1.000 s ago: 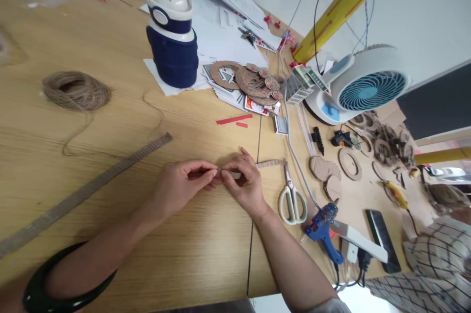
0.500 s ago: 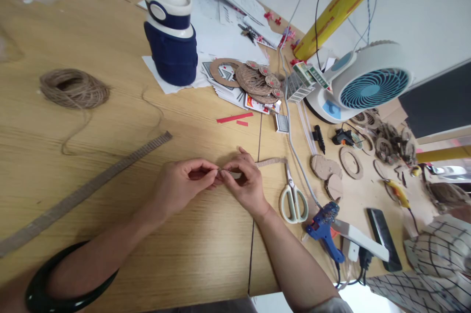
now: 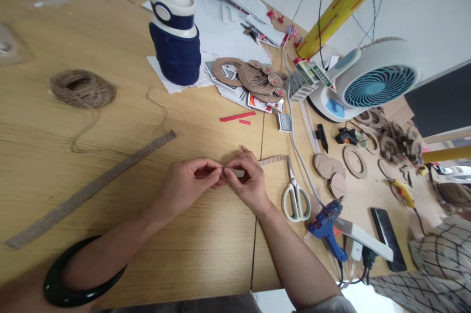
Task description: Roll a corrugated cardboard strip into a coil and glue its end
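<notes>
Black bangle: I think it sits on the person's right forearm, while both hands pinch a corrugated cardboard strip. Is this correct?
No: the head view shows the black bangle on the left forearm, not the right. The left hand and right hand do pinch the corrugated cardboard strip.

- The white-handled scissors (image 3: pixel 296 202) lie open on the wooden table (image 3: pixel 110 234).
- Just left of the scissors, the left hand (image 3: pixel 187 180) and right hand (image 3: pixel 248 180) pinch a corrugated cardboard strip (image 3: pixel 272 160).
- Just right of the scissors: a blue hot glue gun (image 3: pixel 326 229) and cardboard discs (image 3: pixel 329 168).
</notes>
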The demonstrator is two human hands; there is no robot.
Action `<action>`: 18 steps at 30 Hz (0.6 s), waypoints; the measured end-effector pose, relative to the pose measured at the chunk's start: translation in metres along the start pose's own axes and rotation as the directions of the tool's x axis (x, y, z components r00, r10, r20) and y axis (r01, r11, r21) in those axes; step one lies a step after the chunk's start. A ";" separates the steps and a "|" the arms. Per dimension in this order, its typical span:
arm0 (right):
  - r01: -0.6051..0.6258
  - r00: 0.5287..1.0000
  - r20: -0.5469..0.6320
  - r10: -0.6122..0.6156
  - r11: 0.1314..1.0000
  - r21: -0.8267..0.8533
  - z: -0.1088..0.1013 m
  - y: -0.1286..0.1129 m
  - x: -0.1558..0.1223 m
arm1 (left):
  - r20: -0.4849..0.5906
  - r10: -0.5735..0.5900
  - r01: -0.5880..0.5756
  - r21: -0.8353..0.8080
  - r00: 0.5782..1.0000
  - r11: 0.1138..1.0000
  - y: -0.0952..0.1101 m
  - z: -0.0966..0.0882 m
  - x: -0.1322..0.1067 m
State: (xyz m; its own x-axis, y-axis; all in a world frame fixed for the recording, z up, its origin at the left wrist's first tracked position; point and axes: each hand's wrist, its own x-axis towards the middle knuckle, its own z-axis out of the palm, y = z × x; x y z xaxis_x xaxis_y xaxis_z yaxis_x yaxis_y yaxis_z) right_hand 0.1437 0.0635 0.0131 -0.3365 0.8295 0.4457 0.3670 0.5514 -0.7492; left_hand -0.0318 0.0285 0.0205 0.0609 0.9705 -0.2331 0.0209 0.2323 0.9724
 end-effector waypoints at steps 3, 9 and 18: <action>-0.006 1.000 0.004 0.006 1.000 -0.003 0.001 0.001 0.000 | -0.014 0.040 -0.039 0.038 0.999 0.998 0.000 0.001 -0.001; -0.046 0.999 0.010 0.046 0.999 -0.018 0.002 0.003 0.000 | 0.000 0.153 -0.152 0.143 0.988 0.978 -0.001 0.001 -0.001; -0.098 0.995 0.027 0.097 0.995 0.033 0.002 0.010 -0.002 | 0.021 0.290 -0.284 0.278 0.957 0.917 -0.002 -0.004 0.001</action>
State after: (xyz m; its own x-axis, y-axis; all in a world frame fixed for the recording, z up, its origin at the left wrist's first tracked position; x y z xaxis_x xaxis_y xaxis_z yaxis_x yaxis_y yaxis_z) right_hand 0.1463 0.0671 0.0039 -0.3221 0.8767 0.3574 0.3699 0.4640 -0.8049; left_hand -0.0356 0.0289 0.0185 0.0855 0.9946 0.0589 0.2795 -0.0807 0.9567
